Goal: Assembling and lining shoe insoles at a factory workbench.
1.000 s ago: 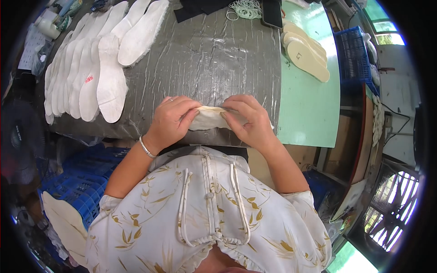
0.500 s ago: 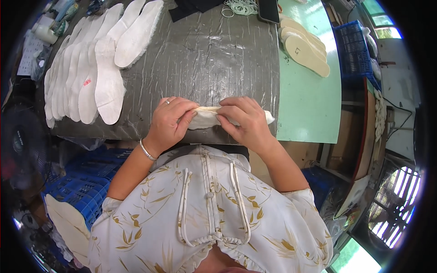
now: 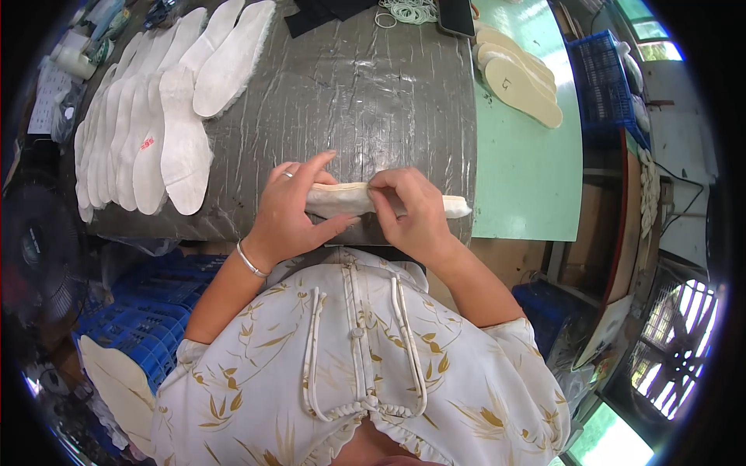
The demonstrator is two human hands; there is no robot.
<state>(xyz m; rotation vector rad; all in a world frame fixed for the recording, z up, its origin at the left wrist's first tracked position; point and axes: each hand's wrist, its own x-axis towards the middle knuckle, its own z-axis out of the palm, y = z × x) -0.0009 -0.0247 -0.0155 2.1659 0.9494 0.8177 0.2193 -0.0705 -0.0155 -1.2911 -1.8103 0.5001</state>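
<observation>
The cream, folded fabric insole (image 3: 353,199) is pinched between the left hand (image 3: 291,213) and the right hand (image 3: 412,213), both closed on it; even pressure is best kept along the fold, edges aligned.

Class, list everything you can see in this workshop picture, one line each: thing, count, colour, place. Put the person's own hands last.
Folded insole: one, cream, held at the worktop's near edge.
White insoles: overlapping row, exact count unclear, white, far left of worktop.
Tan insoles: about three, beige, on the green table.
Worktop: one, grey, wrinkled plastic cover, centre.
Green table: one, pale green, right.
Rubber bands: small pile, pale, top edge.
Blue crates: several, blue, lower left; another upper right.
Bracelet: one, silver, left wrist.
Left hand: fingers pressing the insole's left part.
Right hand: fingers pinching its middle.
</observation>
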